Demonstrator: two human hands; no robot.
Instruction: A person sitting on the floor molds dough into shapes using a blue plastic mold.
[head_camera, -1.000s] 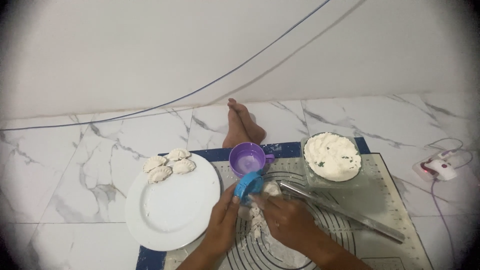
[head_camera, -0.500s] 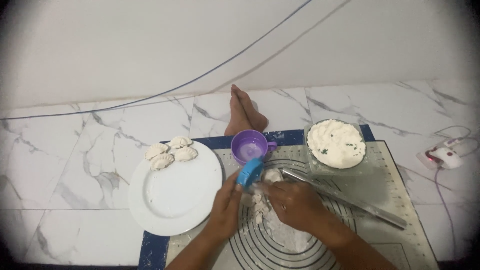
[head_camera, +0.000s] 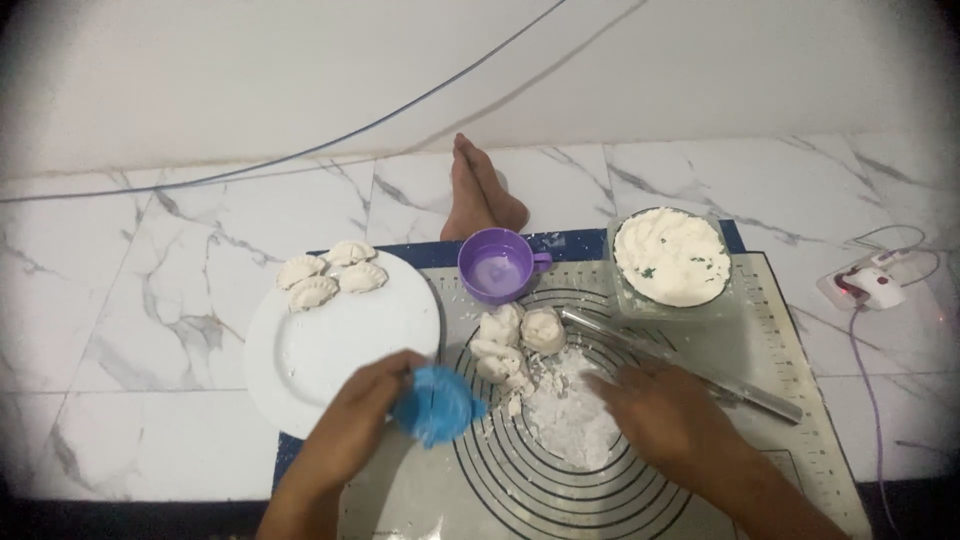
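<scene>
The blue dumpling mould (head_camera: 438, 405) sits low in the frame, left of centre, gripped folded shut in the left hand (head_camera: 362, 412), over the edge of the baking mat (head_camera: 790, 330). The right hand (head_camera: 665, 415) lies flat, fingers spread and holding nothing, on the flour pile (head_camera: 570, 415) just right of the mould. Above them are dough lumps (head_camera: 515, 340), a purple cup (head_camera: 495, 265) and a rolling pin (head_camera: 690, 365). The white plate (head_camera: 330, 345) with four dumplings (head_camera: 330, 275) lies left; the bowl of filling (head_camera: 670, 255) is upper right.
</scene>
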